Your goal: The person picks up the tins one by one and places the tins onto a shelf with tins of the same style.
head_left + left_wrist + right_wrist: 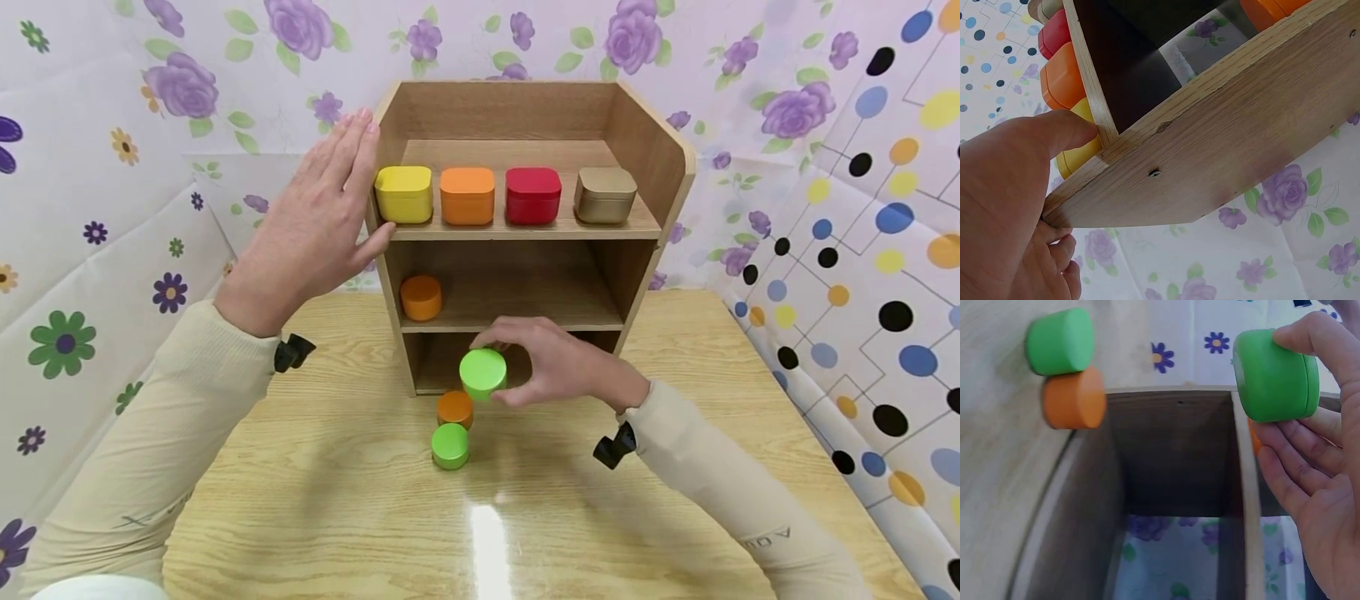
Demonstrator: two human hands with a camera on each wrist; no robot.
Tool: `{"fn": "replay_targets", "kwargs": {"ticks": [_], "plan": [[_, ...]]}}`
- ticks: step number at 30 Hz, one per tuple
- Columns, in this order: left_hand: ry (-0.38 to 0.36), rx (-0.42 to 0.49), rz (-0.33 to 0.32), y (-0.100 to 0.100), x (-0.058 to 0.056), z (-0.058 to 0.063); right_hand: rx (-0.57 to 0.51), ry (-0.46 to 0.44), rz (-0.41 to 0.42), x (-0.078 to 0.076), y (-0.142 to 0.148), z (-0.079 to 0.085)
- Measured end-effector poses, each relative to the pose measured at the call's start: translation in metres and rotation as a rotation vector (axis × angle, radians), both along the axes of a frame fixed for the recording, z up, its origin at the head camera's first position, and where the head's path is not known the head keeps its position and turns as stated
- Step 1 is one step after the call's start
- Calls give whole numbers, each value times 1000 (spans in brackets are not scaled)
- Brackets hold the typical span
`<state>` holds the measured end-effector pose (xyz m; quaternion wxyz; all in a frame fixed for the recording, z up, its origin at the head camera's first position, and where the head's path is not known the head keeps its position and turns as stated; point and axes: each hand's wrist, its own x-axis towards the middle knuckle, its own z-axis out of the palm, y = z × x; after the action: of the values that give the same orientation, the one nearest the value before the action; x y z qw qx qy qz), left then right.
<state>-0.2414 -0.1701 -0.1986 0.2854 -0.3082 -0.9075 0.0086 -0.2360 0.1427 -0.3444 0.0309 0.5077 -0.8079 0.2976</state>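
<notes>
My right hand (558,362) pinches a small round green container (483,372) between thumb and fingers, in front of the lower shelves. In the right wrist view, a lid seam runs around the held green container (1275,375). My left hand (318,208) rests with straight fingers along the outer left side of the wooden shelf unit (525,235). Its thumb lies on the front edge, beside a yellow container (403,196). On the table before the unit, another green container (450,447) stands in front of an orange round container (455,409). One more orange container (421,297) sits at the middle shelf's left end.
Along the top shelf, right of the yellow one, stand an orange container (467,197), a red container (533,197) and a beige container (605,196). The wooden table (337,500) runs up to patterned cloth walls. A white rounded object (101,588) shows at the bottom left.
</notes>
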Motion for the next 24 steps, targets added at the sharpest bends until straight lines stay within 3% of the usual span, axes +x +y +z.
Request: {"fn": "replay_targets", "kwargs": {"ticks": [5, 13, 24], "plan": [[-8, 4, 4, 0, 0, 1, -51, 27, -25, -6, -4, 12], [-18, -2, 7, 0, 0, 0, -136, 84, -98, -17, -11, 16], [-4, 4, 0, 1, 0, 0, -216, 36, -246, -34, -18, 17]]}}
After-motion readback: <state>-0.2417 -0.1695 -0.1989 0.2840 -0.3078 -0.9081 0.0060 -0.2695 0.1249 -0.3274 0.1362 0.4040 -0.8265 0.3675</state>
